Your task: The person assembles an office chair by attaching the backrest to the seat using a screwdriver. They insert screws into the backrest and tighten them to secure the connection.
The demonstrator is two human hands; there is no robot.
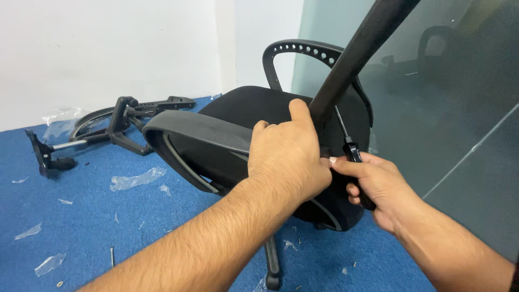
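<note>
Between the two hands, at the back edge of a black office chair seat (259, 108), a dark post (357, 51) rises slantwise toward the upper right. One left hand (286, 157) lies palm-down over the junction of seat and post, forearm stretched in from the lower left, thumb pressed up against the base of the post and fingers curled over the edge, so it is clamped on the chair itself. Just right of it, touching at the fingertips, one right hand (378, 189) comes in from the lower right with the wrist bent, wrapped around the black handle of a screwdriver (350, 148); the thin metal shaft runs up from the fist alongside the post, and the tip is hidden behind it.

Left of the left hand's hold, one grey armrest (200, 132) curves out from the seat; beyond the hold, a second armrest (308, 51), black with a row of holes, arches over the far side. Below the grip, one leg of the chair base (272, 262) reaches down to a castor on the blue carpet (81, 216).

Far to the left, well apart from both hands, a heap of black chair parts (108, 127) lies by the white wall (108, 48), and several scraps of clear plastic wrap (135, 178) are scattered over the carpet. No container is in view.
</note>
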